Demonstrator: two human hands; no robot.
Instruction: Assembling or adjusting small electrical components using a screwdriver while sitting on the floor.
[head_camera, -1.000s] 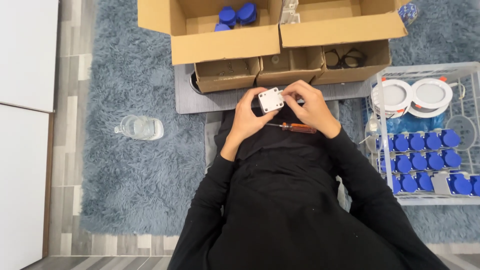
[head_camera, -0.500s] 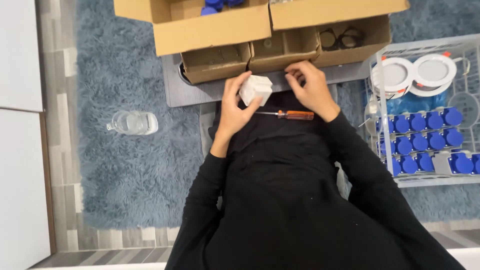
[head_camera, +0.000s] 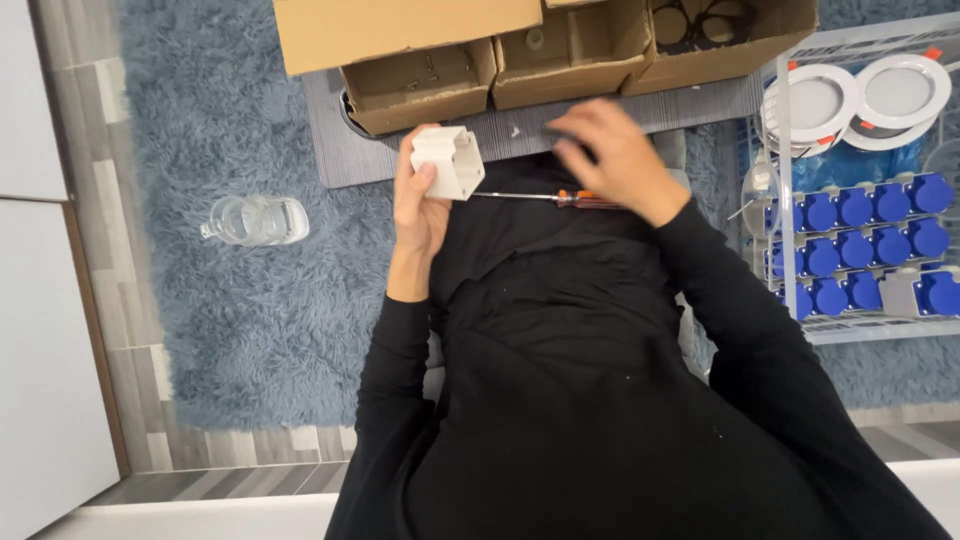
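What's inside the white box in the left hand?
The white box in the left hand shows an open, hollow side with nothing visible in it. Its deeper corners are shadowed, so small parts there cannot be ruled out.

Shaggy grey-blue rug (head_camera: 200, 330) over grey wood-look plank floor (head_camera: 230, 465) — planks show along the rug's left and near edges. White cabinet panels (head_camera: 40, 300) at far left, dark seam between them. Even, soft light — no hard shadows.
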